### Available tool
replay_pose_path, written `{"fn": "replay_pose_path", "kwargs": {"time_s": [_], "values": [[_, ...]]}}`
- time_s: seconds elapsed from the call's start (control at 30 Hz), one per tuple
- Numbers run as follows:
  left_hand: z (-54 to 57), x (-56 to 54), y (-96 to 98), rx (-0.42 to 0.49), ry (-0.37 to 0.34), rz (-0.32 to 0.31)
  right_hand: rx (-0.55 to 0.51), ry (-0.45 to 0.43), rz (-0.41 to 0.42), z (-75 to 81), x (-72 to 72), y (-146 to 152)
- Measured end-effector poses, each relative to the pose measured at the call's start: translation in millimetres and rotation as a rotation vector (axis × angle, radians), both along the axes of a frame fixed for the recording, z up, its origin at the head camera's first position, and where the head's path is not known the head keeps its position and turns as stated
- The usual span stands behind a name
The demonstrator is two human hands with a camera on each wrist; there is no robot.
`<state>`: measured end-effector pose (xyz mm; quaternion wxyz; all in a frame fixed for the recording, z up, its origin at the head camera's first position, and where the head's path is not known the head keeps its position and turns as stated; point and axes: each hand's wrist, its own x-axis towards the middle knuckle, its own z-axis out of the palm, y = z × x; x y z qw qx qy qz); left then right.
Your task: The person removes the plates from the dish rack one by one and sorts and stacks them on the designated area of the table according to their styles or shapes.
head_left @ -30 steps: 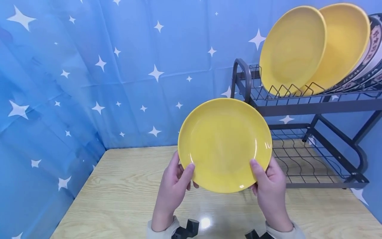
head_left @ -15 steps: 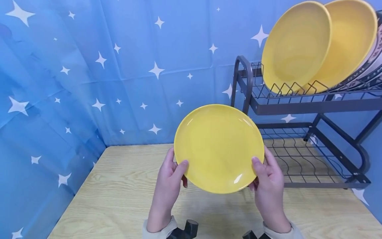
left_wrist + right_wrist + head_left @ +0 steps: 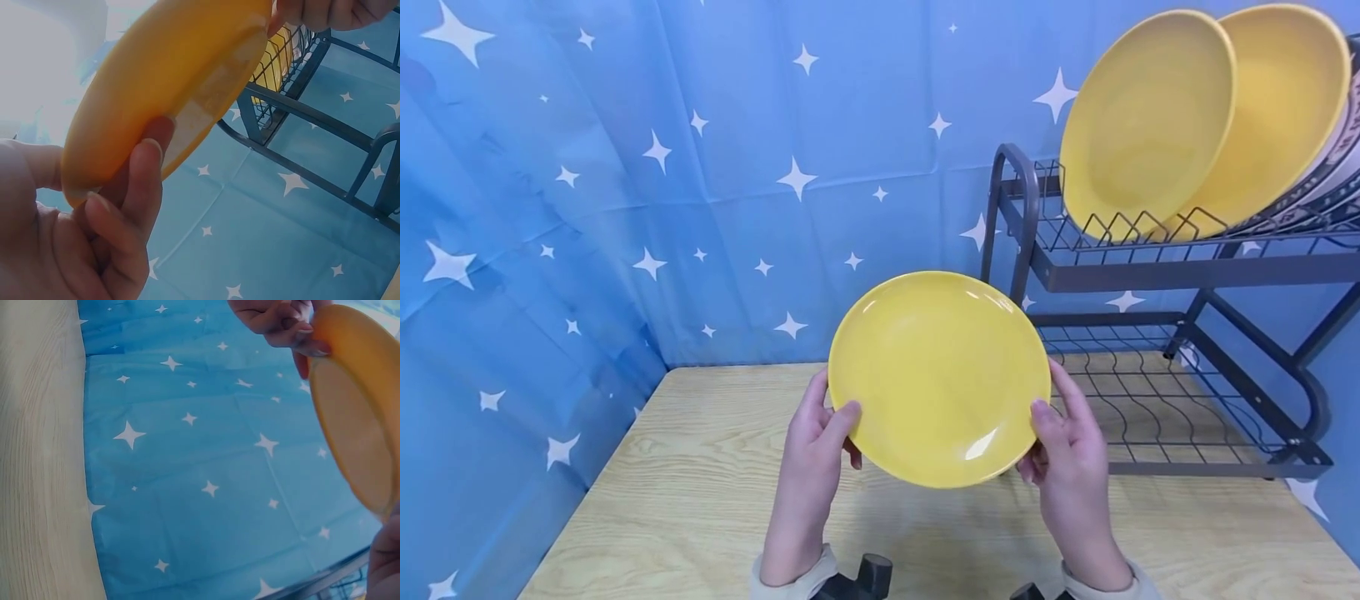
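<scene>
A round, glossy yellow plate (image 3: 940,379) is held up over the table, its face tilted toward the head camera. My left hand (image 3: 812,467) grips the lower left rim, thumb on the face and fingers behind. On the opposite side my right hand (image 3: 1071,467) grips the lower right rim in the same way. The left wrist view shows the underside of the plate (image 3: 169,81) with the fingers of the left hand (image 3: 94,219) curled against it. In the right wrist view the plate's pale base (image 3: 353,425) shows, with the right hand (image 3: 384,556) partly cut off at the frame edge.
A dark two-tier dish rack (image 3: 1195,275) stands at the right. Its upper tier carries two yellow plates (image 3: 1150,125) upright and several patterned dishes (image 3: 1330,175) behind them. Beneath is a wire lower shelf (image 3: 1150,400). A blue star-printed curtain (image 3: 737,167) hangs behind the wooden table (image 3: 685,500).
Both hands have carried the plate slightly left and down, away from the rack. The left hand's grip has shifted a little outward with it. The view has shifted slightly.
</scene>
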<state>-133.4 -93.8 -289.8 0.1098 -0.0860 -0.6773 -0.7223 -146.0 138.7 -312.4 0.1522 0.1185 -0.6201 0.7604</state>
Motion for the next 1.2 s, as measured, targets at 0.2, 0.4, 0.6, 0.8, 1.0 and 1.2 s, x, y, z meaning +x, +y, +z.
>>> {"fn": "replay_pose_path", "kwargs": {"time_s": [0.2,0.4,0.6,0.8,1.0,1.2], "values": [[-0.5,-1.4,-2.4,-0.005,-0.019,0.019,0.029,0.036,-0.019,-1.2,-1.7,1],[-2.4,-2.4,-11.2,0.012,-0.034,0.077,-0.013,0.144,0.008,-1.7,-5.5,5],[-7.3,-5.3,-20.8,0.026,-0.017,0.117,-0.057,0.226,0.014,-2.3,-7.9,10],[-12.8,-8.4,-26.8,0.039,-0.05,0.193,-0.098,0.305,-0.048,3.3,-9.0,20],[-20.0,-14.3,-32.6,0.026,-0.125,0.303,-0.178,0.39,-0.09,5.3,-7.3,29],[-30.3,-19.2,-40.9,0.074,-0.117,0.36,-0.11,0.423,-0.181,17.8,-8.7,37]]}}
